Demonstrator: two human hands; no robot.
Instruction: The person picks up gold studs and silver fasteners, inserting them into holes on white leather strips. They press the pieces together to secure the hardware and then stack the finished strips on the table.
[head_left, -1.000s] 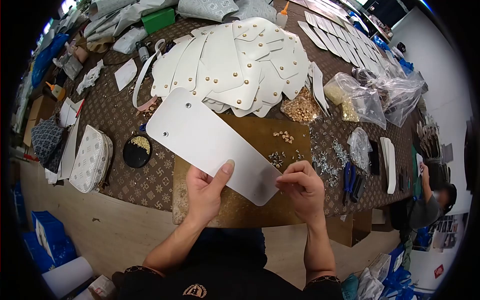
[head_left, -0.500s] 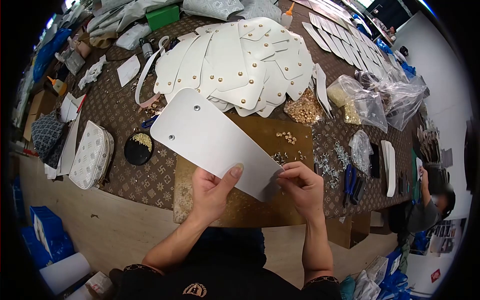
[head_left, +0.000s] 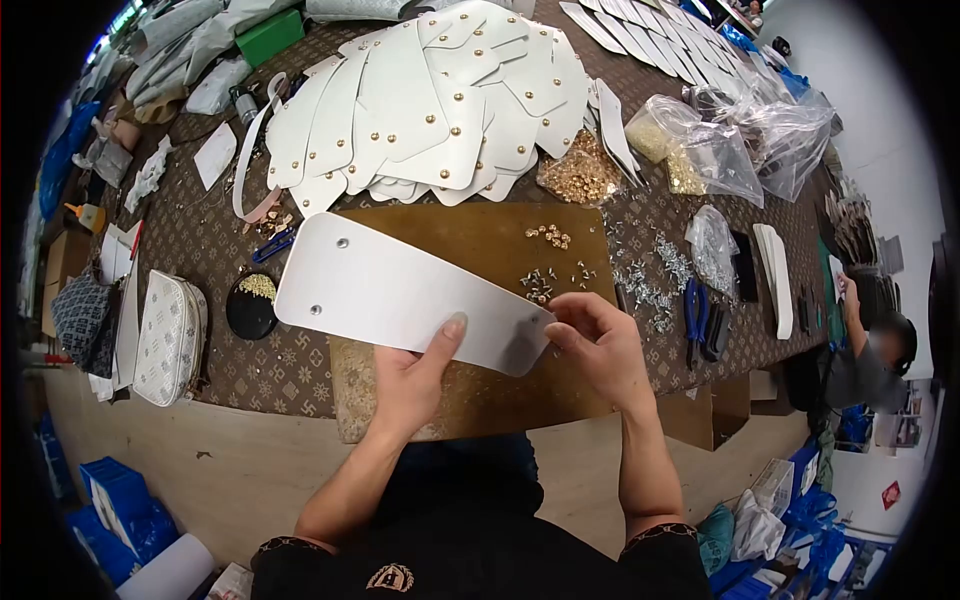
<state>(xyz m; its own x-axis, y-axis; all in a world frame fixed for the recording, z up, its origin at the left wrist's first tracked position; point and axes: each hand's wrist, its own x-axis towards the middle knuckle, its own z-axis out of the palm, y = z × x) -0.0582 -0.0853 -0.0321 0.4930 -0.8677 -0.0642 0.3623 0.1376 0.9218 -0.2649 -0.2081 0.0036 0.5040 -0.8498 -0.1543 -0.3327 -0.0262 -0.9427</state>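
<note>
A white panel (head_left: 400,285) with rounded corners is held tilted above a brown board (head_left: 480,410). Two metal studs show near its left end. My left hand (head_left: 413,375) grips its lower edge, thumb on top and fingers underneath. At the panel's right end, my right hand (head_left: 595,345) pinches the edge with thumb and forefinger; whether a small part is also between them cannot be made out. Gold caps (head_left: 548,236) and small screws (head_left: 540,285) lie on the board just beyond the panel's right end.
White panels with gold studs (head_left: 420,110) are piled behind the board. A bag of gold caps (head_left: 583,170), loose silver screws (head_left: 655,280) and blue pliers (head_left: 694,320) lie to the right. A black dish (head_left: 252,308) and patterned pouch (head_left: 170,335) are left. A co-worker (head_left: 870,360) is far right.
The panel has turned to lie more level, its left end lower in view. Both hands still hold it. The view has shifted, so the table things appear further left.
</note>
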